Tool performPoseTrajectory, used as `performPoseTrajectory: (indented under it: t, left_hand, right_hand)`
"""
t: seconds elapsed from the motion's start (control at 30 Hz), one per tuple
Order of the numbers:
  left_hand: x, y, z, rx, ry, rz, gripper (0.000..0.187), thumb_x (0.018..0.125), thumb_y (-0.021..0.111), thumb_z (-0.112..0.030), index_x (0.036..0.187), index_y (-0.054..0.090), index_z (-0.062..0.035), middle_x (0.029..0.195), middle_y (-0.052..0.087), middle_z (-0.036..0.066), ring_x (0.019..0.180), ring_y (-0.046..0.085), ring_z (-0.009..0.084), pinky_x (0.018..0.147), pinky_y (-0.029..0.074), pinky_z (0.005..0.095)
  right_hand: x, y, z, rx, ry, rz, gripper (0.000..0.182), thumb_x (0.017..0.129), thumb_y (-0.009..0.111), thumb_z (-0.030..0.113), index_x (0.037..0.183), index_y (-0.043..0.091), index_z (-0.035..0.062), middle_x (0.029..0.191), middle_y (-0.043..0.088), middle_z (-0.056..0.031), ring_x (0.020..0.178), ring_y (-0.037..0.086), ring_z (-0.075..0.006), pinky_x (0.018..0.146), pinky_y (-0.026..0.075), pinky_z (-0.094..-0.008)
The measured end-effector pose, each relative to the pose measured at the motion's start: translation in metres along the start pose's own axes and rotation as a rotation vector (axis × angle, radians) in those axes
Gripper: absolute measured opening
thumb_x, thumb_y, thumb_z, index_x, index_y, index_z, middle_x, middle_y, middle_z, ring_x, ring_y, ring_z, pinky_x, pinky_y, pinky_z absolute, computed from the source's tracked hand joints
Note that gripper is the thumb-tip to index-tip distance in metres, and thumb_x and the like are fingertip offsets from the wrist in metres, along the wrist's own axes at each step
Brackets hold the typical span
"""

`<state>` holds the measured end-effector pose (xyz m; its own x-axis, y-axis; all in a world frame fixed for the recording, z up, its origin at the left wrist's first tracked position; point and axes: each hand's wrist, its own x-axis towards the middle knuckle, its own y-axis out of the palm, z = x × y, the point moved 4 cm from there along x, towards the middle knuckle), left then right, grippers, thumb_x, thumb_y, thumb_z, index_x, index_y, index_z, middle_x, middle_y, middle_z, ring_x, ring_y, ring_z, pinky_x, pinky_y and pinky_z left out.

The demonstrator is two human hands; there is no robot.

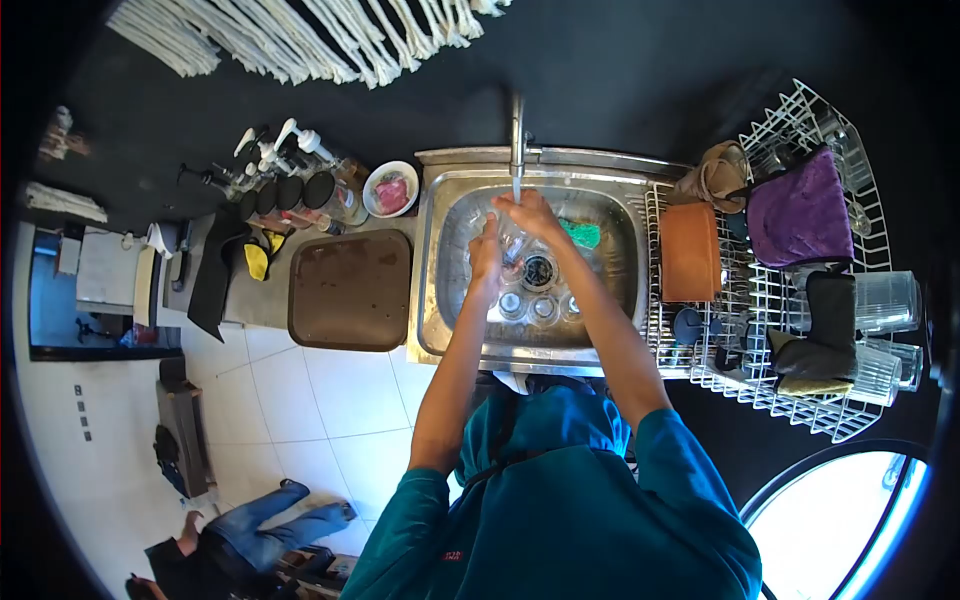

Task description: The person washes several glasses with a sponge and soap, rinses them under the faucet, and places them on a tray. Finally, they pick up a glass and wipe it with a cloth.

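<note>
Both of my hands are in the metal sink [435, 300], just under the running tap [517, 140]. My left hand [486, 252] is upright at the left side of a clear glass [513, 243], its fingers round it. My right hand [532, 214] reaches over the top of this glass, in the water stream, with its fingers bent. Several clear glasses [543, 309] stand at the bottom of the sink near the drain [538, 269]. A green sponge [581, 234] lies to the right of my right hand.
Left of the sink are a brown tray [350, 290], a white bowl [390, 189] and pump bottles [310, 145]. On the right, a white wire rack [735, 370] holds an orange cloth [690, 252], a purple cloth [803, 215] and clear containers [885, 302]. Another person [250, 540] is at lower left.
</note>
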<state>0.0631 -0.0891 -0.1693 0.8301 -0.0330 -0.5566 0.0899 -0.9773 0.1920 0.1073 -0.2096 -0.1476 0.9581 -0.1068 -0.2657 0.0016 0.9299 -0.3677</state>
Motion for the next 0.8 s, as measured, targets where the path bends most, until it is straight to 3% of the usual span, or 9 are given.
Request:
performPoseTrajectory:
  t: [0.13,0.3,0.4,0.47,0.5,0.57,0.63,0.7,0.8]
  left_hand:
    - [0.005,-0.013,-0.002,0.042,0.048,0.017,0.057,0.091,0.046,-0.055,0.096,0.057,0.0013,0.076,0.060,0.009,0.057,0.060,0.0170,0.042,0.050,0.0318]
    - [0.022,-0.007,0.012,-0.195,0.057,-0.026,0.054,0.090,0.048,-0.054,0.093,0.060,-0.0008,0.079,0.062,0.007,0.060,0.061,0.0151,0.045,0.050,0.0314]
    - [0.037,0.004,0.001,-0.237,0.137,-0.072,0.052,0.088,0.056,-0.050,0.090,0.064,0.0013,0.078,0.063,0.007,0.066,0.061,0.0175,0.059,0.051,0.0326]
    - [0.045,0.010,-0.011,0.124,0.460,-0.158,0.038,0.086,0.059,-0.038,0.093,0.066,-0.0017,0.081,0.066,0.012,0.074,0.064,0.0242,0.067,0.050,0.0361]
    - [0.044,0.016,-0.018,0.120,0.463,-0.149,0.038,0.086,0.059,-0.038,0.093,0.066,-0.0017,0.081,0.066,0.012,0.074,0.064,0.0242,0.067,0.050,0.0361]
    - [0.024,0.038,-0.046,0.803,0.739,-0.164,0.028,0.084,0.057,-0.031,0.093,0.067,-0.0054,0.084,0.068,0.016,0.079,0.066,0.0323,0.069,0.051,0.0420]
    - [0.012,0.061,-0.063,0.942,0.706,-0.053,0.028,0.084,0.056,-0.031,0.093,0.067,-0.0060,0.085,0.066,0.019,0.080,0.065,0.0348,0.070,0.050,0.0430]
    - [0.010,0.076,-0.066,1.088,0.672,0.060,0.028,0.085,0.055,-0.031,0.094,0.067,-0.0066,0.085,0.065,0.022,0.081,0.064,0.0374,0.070,0.049,0.0439]
    - [0.013,0.084,-0.063,1.106,0.805,0.157,0.030,0.086,0.051,-0.034,0.093,0.067,-0.0082,0.079,0.065,0.020,0.078,0.064,0.0375,0.068,0.050,0.0439]
  right_hand:
    - [0.022,0.020,0.011,-0.156,-0.034,0.407,0.053,0.080,0.060,0.054,0.101,0.068,0.0059,0.102,0.067,-0.0150,0.101,0.061,-0.0280,0.088,0.045,-0.0377]
    - [0.006,0.028,0.035,-0.478,-0.194,0.285,0.045,0.083,0.057,0.046,0.094,0.068,0.0045,0.101,0.065,-0.0190,0.100,0.061,-0.0342,0.086,0.046,-0.0402]
    - [0.006,0.008,0.036,-0.427,-0.014,0.198,0.039,0.084,0.056,0.042,0.095,0.068,0.0065,0.102,0.064,-0.0200,0.101,0.060,-0.0336,0.084,0.047,-0.0411]
    - [0.000,-0.012,0.020,-0.128,-0.015,-0.037,0.034,0.085,0.055,0.037,0.096,0.069,0.0087,0.098,0.066,-0.0158,0.097,0.062,-0.0299,0.083,0.047,-0.0395]
    - [-0.001,-0.015,0.006,-0.132,-0.017,-0.046,0.034,0.085,0.055,0.037,0.096,0.069,0.0087,0.098,0.066,-0.0158,0.097,0.062,-0.0299,0.083,0.047,-0.0395]
    - [-0.005,-0.017,-0.034,0.456,0.068,-0.127,0.034,0.087,0.054,0.038,0.106,0.066,0.0122,0.104,0.065,-0.0083,0.100,0.060,-0.0230,0.083,0.047,-0.0387]
    - [-0.013,-0.014,-0.063,0.618,0.115,-0.111,0.040,0.090,0.051,0.040,0.119,0.058,0.0140,0.113,0.059,-0.0022,0.108,0.053,-0.0172,0.085,0.046,-0.0421]
    - [-0.026,-0.005,-0.073,1.119,0.193,-0.029,0.044,0.091,0.048,0.043,0.126,0.051,0.0152,0.127,0.051,-0.0020,0.113,0.049,-0.0174,0.086,0.045,-0.0468]
    - [-0.042,-0.003,-0.074,1.287,0.250,-0.032,0.041,0.090,0.052,0.042,0.122,0.051,0.0156,0.120,0.049,-0.0041,0.107,0.049,-0.0208,0.086,0.044,-0.0483]
